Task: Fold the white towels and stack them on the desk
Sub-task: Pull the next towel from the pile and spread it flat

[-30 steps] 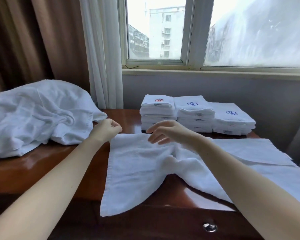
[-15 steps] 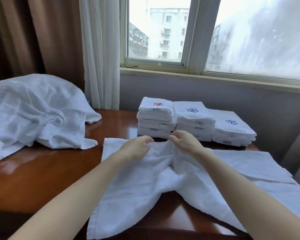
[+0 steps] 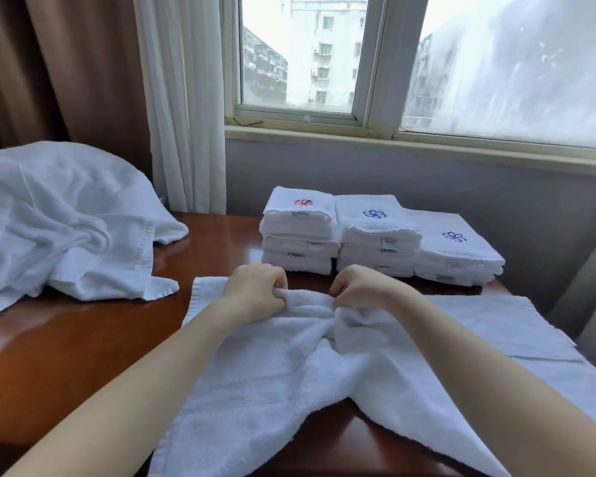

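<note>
Dark polished wood of the desk [image 3: 83, 356] stretches under a window [image 3: 300, 53], and at its far side three stacks of folded towels [image 3: 375, 235] stand close together, probably so that the front part is free for folding. A heap of unfolded towels [image 3: 59, 222] waits at the left. The towel [image 3: 272, 373] now in work lies in the middle of the desk, just before the stacks, and its near end hangs over the front edge. The left hand [image 3: 255, 290] and the right hand [image 3: 362, 287] are near each other, and each pinches the far edge with curled fingers, I think to find a straight hem. Because of this the cloth gathers between them and opens toward the person in two flaps. Its far edge runs left to right. Whether the flat white cloth [image 3: 496, 321] at the right is the same towel I cannot tell, so its long axis is uncertain.
</note>
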Demonstrator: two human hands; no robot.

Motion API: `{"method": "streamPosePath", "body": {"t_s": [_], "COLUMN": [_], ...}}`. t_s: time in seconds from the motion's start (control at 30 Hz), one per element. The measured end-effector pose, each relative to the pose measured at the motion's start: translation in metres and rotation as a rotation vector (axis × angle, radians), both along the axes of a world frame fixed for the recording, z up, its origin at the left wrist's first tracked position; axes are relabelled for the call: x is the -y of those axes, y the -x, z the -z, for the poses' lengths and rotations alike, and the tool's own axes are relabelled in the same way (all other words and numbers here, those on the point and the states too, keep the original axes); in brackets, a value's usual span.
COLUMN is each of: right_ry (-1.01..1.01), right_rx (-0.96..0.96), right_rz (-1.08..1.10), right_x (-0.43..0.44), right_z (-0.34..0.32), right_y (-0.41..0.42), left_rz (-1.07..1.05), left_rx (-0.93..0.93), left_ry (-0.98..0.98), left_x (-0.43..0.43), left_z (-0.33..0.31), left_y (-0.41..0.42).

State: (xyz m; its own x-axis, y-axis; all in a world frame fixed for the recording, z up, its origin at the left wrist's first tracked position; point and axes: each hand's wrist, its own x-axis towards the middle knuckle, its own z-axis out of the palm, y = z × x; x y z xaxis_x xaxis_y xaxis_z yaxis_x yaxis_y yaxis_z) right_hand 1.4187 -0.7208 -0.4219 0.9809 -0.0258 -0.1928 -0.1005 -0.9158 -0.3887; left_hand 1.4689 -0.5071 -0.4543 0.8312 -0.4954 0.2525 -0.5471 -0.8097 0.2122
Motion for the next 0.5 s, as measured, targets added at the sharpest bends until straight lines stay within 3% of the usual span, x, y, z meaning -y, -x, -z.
{"method": "streamPosePath", "body": {"t_s": [0.17, 0.3, 0.5], "right_ry": [0.05, 0.064, 0.006], "right_rx": [-0.047, -0.043, -0.013], "right_rz": [0.041, 0.07, 0.161], "right_x": [-0.001, 0.0, 0.002], "right_z": [-0.001, -0.007, -0.022], "right_y": [0.002, 0.005, 0.013], "left_rz": [0.002, 0.008, -0.01], "left_rx": [-0.305, -0.411, -0.344], "left_ry": [0.131, 0.217, 0.127], "left_x": [-0.006, -0.005, 0.0], "left_z": [0.002, -0.002, 0.0], "left_y": [-0.001, -0.005, -0.001]}}
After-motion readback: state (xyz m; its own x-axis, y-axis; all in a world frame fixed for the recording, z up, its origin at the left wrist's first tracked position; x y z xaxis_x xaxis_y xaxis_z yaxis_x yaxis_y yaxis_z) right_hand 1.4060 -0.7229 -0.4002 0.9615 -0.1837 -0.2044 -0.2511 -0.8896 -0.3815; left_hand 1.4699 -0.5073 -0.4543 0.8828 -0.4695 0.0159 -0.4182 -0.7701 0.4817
